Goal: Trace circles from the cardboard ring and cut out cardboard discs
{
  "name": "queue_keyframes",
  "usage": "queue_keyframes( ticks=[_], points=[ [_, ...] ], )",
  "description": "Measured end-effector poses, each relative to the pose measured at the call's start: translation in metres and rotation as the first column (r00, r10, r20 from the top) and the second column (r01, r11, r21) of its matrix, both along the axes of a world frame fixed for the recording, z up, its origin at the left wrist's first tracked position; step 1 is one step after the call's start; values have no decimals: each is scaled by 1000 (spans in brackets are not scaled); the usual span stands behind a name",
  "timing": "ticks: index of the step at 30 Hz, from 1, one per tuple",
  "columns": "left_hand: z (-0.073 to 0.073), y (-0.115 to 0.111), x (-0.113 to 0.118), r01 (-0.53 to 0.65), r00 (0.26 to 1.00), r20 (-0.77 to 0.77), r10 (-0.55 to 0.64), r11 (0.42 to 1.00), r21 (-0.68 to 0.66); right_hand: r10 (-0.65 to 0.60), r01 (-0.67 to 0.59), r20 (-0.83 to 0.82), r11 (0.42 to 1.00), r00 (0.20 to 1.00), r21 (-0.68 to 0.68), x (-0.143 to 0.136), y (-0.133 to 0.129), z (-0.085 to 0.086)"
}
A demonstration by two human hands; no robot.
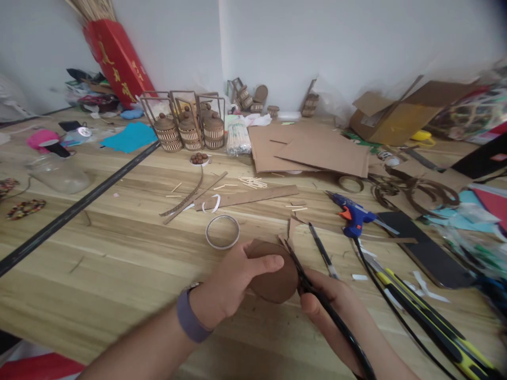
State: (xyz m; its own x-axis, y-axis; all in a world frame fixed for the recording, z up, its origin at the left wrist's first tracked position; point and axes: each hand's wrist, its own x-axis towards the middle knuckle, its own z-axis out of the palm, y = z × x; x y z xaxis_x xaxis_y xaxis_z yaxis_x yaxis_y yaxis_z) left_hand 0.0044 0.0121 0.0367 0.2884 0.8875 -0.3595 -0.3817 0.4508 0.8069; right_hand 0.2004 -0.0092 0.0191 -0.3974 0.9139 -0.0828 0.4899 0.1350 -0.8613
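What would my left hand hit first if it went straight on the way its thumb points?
Probably the black scissors in your right hand, at the edge of the brown disc your left hand holds; depth is unclear.

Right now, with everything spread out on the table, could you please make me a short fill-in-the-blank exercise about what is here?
1. The right hand's grip holds a cutting tool, a pair of ____.
2. The thumb lying across the round cardboard belongs to the ____ hand.
3. The glue gun has an orange trigger, but its body is mostly ____.
4. The tall bag with golden writing is ____.

Missing words: scissors; left; blue; red.
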Motion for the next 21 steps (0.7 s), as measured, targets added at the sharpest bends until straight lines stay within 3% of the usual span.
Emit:
queue_keyframes(
  ticks=[3,13,21],
  points=[
    [-2,-3,3,-42,998,57,41,999,16,9,-10,29,999,1000,53,-1,0,-3],
    [-2,-3,0,-64,981,-178,72,997,48,90,-91,31,995,996,38,-3,1,3],
    [0,-5,0,-48,977,-202,65,995,85,117,-117,-4,993,993,16,-2,1,3]
  ],
)
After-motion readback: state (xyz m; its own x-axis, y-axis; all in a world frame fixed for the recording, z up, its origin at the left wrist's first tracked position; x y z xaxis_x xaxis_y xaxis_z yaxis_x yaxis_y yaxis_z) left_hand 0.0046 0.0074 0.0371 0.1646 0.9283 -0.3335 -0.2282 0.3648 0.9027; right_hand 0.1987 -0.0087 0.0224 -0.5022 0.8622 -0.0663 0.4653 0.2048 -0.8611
